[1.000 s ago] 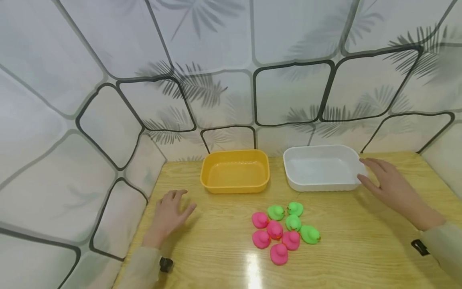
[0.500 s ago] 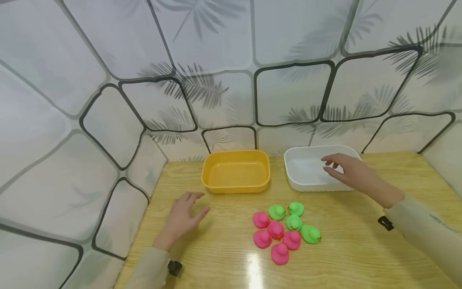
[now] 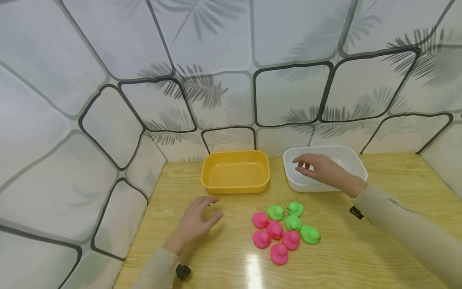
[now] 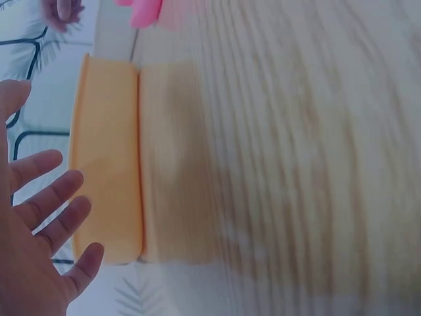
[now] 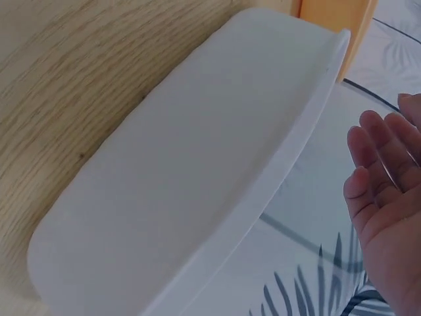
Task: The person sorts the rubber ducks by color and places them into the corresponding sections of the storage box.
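Several pink rubber ducks (image 3: 279, 253) and several green rubber ducks (image 3: 309, 234) lie in a loose cluster on the table, in front of two trays. My left hand (image 3: 195, 220) hovers left of the ducks, fingers spread, holding nothing. Just beyond it stands the yellow tray (image 3: 235, 189), whose side wall fills part of the left wrist view. Over the white tray (image 3: 355, 162) is my right hand (image 3: 319, 166), its fingers loosely bent and nothing in them. In the right wrist view the palm shows bare beside that tray's rim.
A wooden table (image 3: 223, 261) carries everything. Behind and to the left rises a pale wall (image 3: 288, 96) printed with dark outlines and leaves, close behind both trays. A narrow gap separates the trays.
My right hand has moved left from the white tray's right end to over its left part. My left hand has shifted right and slightly nearer. The ducks and trays have stayed put.
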Demonstrator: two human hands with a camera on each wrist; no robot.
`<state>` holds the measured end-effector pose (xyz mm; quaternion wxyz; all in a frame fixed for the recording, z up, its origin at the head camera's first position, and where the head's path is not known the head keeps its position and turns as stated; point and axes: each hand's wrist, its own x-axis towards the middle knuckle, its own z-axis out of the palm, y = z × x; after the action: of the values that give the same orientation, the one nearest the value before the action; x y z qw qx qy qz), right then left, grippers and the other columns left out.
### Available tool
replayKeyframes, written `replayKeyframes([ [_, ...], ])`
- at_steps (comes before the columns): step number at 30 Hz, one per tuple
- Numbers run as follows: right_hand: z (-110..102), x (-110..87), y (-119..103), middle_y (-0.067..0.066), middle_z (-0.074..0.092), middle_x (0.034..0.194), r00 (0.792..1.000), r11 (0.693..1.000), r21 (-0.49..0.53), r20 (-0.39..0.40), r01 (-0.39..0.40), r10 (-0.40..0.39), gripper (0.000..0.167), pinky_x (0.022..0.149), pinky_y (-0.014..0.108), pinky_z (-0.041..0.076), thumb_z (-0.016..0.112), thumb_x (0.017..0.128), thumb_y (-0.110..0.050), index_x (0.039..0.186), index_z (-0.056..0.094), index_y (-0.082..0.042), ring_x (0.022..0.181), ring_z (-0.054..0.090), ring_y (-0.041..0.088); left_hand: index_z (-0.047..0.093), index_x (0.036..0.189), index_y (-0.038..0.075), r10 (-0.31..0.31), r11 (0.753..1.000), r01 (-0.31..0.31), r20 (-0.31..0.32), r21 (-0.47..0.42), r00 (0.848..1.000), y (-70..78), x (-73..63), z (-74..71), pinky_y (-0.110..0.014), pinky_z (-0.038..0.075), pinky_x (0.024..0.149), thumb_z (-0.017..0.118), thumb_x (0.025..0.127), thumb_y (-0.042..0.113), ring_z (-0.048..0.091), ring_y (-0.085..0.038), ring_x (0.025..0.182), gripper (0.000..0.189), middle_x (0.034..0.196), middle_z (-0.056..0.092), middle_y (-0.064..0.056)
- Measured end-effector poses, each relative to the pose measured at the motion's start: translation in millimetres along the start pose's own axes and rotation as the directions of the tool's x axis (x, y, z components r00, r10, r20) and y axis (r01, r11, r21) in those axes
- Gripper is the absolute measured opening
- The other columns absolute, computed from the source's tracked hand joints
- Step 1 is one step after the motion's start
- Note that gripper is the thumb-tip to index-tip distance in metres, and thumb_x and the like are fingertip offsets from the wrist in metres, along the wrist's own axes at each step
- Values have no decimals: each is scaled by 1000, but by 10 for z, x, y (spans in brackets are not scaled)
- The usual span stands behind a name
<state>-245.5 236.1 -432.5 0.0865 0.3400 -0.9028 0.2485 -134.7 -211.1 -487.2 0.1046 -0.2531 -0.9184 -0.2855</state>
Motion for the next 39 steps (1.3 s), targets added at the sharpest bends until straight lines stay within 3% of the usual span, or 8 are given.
replayKeyframes([
  [16,292,330,-152,4,73,100,993,1000,-7,120,2,-1,26,78,42,55,72,99,-14,121,73,-1,90,66,21,69,133,12,39,999,-37,86,-26,996,189,109,241,-54,48,103,72,97,39,61,-28,122,46,128,70,-6],
  [22,385,386,-169,4,73,98,991,1000,-6,131,-3,4,27,81,43,55,72,99,-15,122,73,0,89,66,22,68,134,13,51,998,-46,125,-39,991,251,155,306,-50,49,105,72,97,40,61,-25,122,46,128,70,-5],
  [28,461,432,-200,2,72,95,991,1000,2,137,-2,2,27,76,38,54,72,99,-16,122,74,-2,83,61,17,68,133,13,62,997,-54,157,-56,986,326,193,374,-45,50,105,71,97,41,60,-24,122,45,129,69,-4],
  [39,513,487,-253,6,76,106,987,1000,-6,157,-9,10,27,80,41,55,71,100,-16,124,75,-5,90,62,21,67,135,17,68,997,-59,233,-47,970,445,303,472,-44,49,107,68,99,43,60,-22,124,45,130,69,-2],
])
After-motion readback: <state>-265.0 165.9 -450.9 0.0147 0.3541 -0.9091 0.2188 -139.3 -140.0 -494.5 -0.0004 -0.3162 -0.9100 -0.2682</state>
